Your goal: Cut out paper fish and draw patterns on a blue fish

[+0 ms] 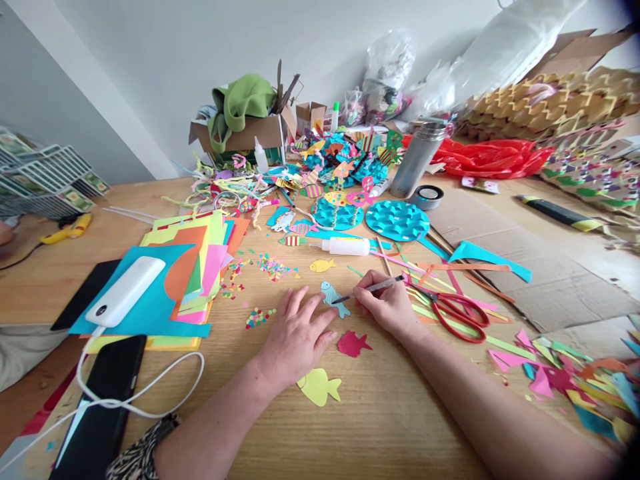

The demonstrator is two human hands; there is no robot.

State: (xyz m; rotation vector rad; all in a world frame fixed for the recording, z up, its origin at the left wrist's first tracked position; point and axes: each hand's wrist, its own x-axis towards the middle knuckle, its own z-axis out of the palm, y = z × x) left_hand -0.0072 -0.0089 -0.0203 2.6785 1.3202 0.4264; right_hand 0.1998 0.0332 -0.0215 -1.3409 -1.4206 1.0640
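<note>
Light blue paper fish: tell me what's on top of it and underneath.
The fish bears drawn lines, and the pen in the right hand has its tip over it. Wooden table shows around it; what lies directly beneath is covered and cannot be seen.

the left sleeve (144,448) is zebra-striped, black and cream.

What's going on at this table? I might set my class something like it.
A person's right hand holds a pen with its tip at a small blue paper fish, which already has lines on it. The left hand lies palm down on the table next to that fish. A yellow fish, a red fish and a lime fish lie nearby, and scissors rest off to the right.
</note>
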